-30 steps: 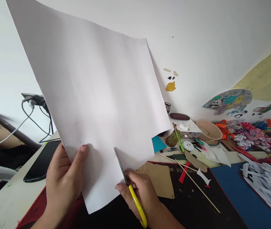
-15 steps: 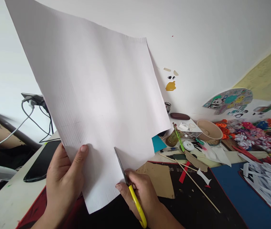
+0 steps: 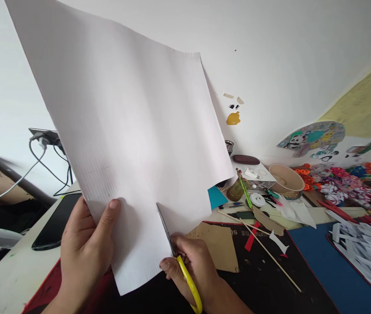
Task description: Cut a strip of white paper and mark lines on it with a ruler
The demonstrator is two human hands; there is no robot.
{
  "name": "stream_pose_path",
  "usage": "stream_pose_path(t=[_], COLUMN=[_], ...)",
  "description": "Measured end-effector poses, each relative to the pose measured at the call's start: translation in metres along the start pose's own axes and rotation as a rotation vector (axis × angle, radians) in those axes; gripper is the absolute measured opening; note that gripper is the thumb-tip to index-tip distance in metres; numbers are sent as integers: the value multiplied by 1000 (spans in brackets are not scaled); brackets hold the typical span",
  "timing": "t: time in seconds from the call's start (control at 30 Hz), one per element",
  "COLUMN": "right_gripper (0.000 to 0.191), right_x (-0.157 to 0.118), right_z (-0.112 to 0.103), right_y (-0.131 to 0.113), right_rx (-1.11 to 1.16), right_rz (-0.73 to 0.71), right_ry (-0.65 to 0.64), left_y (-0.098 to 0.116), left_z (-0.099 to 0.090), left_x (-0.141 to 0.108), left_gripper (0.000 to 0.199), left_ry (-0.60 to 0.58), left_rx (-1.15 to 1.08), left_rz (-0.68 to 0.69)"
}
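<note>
A large sheet of white cardboard or thick paper (image 3: 146, 117) stands tilted before me, its surface lightly ribbed and wavy. My left hand (image 3: 89, 240) pinches its lower left edge, thumb in front and fingers behind. Yellow-handled scissors (image 3: 188, 279) are in my right hand (image 3: 198, 266), with the dark blade lying along a cut in the sheet's lower part. The cut runs up from the bottom edge, and its tip sits near the blade point. The second blade is hidden behind the sheet. A notch shows in the sheet's lower right corner.
On the desk lie a brown cardboard piece (image 3: 219, 248), thin wooden sticks (image 3: 270, 253) and a black phone-like device (image 3: 54, 222). White paper strips (image 3: 362, 248) are heaped at right. Behind them stand a beige bowl (image 3: 286, 179) and colourful flowers (image 3: 338, 181).
The sheet's lower left part and my left hand have shifted slightly left. The scissors stay at almost the same place in the cut.
</note>
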State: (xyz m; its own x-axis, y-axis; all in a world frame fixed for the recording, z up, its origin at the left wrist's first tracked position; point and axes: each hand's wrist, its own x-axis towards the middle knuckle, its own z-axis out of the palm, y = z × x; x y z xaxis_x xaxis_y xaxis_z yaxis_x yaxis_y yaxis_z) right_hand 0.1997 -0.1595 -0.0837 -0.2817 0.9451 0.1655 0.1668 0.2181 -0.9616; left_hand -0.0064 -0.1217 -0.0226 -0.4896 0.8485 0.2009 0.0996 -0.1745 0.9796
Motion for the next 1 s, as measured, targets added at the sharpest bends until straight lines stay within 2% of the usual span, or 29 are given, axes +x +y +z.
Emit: stream_pose_path(t=[0.2,0.43,0.7,1.0], right_gripper=[57,59,53,49], right_x=[-2,-3,0,1], right_z=[0,-1,-2,0], right_y=[6,11,6,4], right_rx=[77,106,1,-4], right_rz=[-26,-2,-27,32], right_ry=[-25,-32,18,38], left_y=[0,3,7,0], left_z=[2,2,3,4], left_x=[2,-1,-2,-2], left_gripper=[54,51,48,50], left_ry=[-7,23,4,11], left_rx=[-6,74,21,19], left_rz=[-14,61,21,25])
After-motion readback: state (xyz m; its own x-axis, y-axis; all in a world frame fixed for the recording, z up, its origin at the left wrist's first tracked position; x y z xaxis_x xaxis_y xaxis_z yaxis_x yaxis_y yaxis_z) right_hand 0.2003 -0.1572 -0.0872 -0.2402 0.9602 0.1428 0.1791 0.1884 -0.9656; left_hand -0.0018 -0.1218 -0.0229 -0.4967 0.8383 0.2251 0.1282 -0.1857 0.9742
